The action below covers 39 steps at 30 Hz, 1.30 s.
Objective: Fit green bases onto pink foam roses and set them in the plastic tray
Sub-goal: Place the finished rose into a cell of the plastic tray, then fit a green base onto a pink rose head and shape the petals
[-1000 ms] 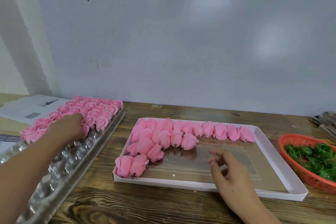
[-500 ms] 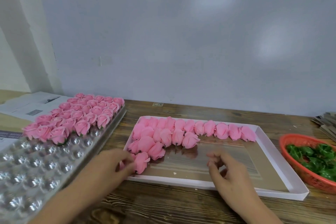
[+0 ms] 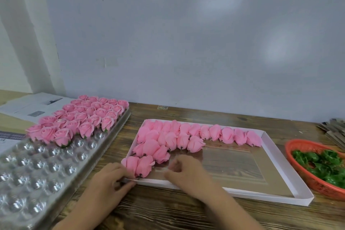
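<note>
Left grip (image 3: 113, 177) at rose (image 3: 143, 166) base

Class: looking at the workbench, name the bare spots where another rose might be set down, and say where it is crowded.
Free: near cups of the plastic tray; right half of the white box, below its bud row. Crowded: tray's far end, box's left corner by both hands.

Two bare forearms, no sleeves in view, left hand (image 3: 110, 177), right hand (image 3: 183, 171), no rings or watch
</note>
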### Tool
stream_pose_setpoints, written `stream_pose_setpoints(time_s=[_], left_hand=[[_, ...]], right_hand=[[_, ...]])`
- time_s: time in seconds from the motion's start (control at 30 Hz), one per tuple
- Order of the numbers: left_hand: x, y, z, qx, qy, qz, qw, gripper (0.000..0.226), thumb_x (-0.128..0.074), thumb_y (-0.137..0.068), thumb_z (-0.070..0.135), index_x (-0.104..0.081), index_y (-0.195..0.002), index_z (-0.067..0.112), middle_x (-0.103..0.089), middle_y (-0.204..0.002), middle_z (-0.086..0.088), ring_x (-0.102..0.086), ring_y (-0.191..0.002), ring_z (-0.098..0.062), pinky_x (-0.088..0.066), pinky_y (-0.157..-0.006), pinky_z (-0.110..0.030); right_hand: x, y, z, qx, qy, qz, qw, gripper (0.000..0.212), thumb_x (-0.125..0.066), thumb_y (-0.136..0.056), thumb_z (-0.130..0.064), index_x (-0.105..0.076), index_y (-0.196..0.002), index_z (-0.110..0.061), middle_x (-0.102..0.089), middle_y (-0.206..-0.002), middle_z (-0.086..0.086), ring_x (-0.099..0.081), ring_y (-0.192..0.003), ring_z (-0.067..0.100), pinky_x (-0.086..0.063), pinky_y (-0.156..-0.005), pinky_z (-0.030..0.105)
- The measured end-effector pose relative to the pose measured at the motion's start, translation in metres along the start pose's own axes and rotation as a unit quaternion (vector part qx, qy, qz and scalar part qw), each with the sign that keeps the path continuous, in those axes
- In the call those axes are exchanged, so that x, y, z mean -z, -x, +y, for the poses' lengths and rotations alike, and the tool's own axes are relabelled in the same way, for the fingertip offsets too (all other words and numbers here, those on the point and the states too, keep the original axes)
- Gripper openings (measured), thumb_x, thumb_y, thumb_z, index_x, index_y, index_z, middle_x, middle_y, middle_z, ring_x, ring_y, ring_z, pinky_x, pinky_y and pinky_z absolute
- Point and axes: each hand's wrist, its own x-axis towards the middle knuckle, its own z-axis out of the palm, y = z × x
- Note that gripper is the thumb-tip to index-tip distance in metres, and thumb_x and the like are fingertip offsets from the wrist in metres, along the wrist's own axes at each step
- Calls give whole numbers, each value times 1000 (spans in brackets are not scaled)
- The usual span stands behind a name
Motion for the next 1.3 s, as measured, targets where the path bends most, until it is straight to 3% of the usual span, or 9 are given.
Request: stream_pose_setpoints(time_s=[0.13, 0.23, 0.47, 0.7, 0.9, 1.0, 1.07, 1.13, 1.3], left_hand=[[3, 2, 1, -19, 38, 29, 999, 7, -76, -70, 36, -74, -75, 31, -64, -91, 18, -60, -78, 4, -49, -69, -17], [2, 3, 3, -20, 36, 38, 998, 12, -68, -71, 41, -72, -74, 30, -64, -92, 18, -59, -76, 3, -49, -67, -21], [-1, 3, 2, -22, 25, 40, 999, 8, -77, -68, 28, -71, -74, 30, -63, -93, 18, -58, -77, 2, -48, -69, -23], [2, 4, 5, -23, 52, 34, 998, 13, -63, -75, 42, -72, -80, 35, -64, -98, 21, -60, -82, 6, -49, -70, -15], [4, -1, 27, 15, 70, 93, 993, 27, -71, -83, 20, -68, -81, 46, -66, -91, 21, -61, -72, 1, -40, -60, -4], [-5, -12, 50, 81, 130, 10, 988, 28, -77, -84, 22, -73, -86, 49, -70, -80, 24, -63, -72, 2, -42, -63, -5], [-13, -24, 73, 133, 201, -105, 965, 15, -69, -82, 56, -69, -96, 57, -70, -89, 31, -64, -80, 9, -44, -68, -5], [-22, -38, 91, 173, 290, -196, 921, 43, -59, -70, 82, -70, -100, 55, -68, -102, 36, -64, -91, 13, -47, -77, -10], [-39, -66, 124, 94, 382, -277, 876, 33, -56, -91, 66, -67, -119, 51, -70, -119, 24, -62, -110, 10, -50, -85, -14]], right_hand=[[-27, -22, -26, -21, -46, -21, 998, 22, -66, -78, -37, -63, -69, -17, -54, -64, -4, -48, -58, 6, -42, -59, 24], [-40, -33, -38, -50, -79, -15, 995, 27, -62, -84, -31, -54, -60, -20, -47, -52, -7, -46, -48, 4, -39, -51, 17], [-58, -39, -52, -78, -91, 44, 992, 25, -57, -83, -19, -49, -59, -18, -43, -56, -5, -43, -51, 8, -33, -45, 15], [-38, -36, -48, -128, -162, 16, 978, 20, -62, -73, -17, -71, -82, -2, -68, -74, 9, -63, -70, 18, -59, -76, 35], [18, -6, -9, -69, -223, 7, 972, 11, -74, -72, -19, -67, -78, -15, -68, -68, -1, -63, -61, 8, -57, -70, 26], [40, 6, 10, -50, -327, 28, 943, 22, -78, -77, -11, -62, -92, -10, -64, -76, 1, -65, -65, 10, -58, -72, 27], [48, 13, 18, -29, -410, 15, 911, 29, -77, -79, -5, -61, -103, -2, -61, -79, 4, -63, -70, 12, -56, -70, 28], [53, 19, 23, -7, -476, -8, 879, 43, -77, -77, -8, -57, -114, 2, -64, -93, 12, -64, -79, 17, -55, -68, 28], [55, 29, 30, 22, -597, -43, 801, 50, -68, -78, -13, -54, -123, 2, -62, -103, 19, -57, -83, 24, -51, -73, 33]])
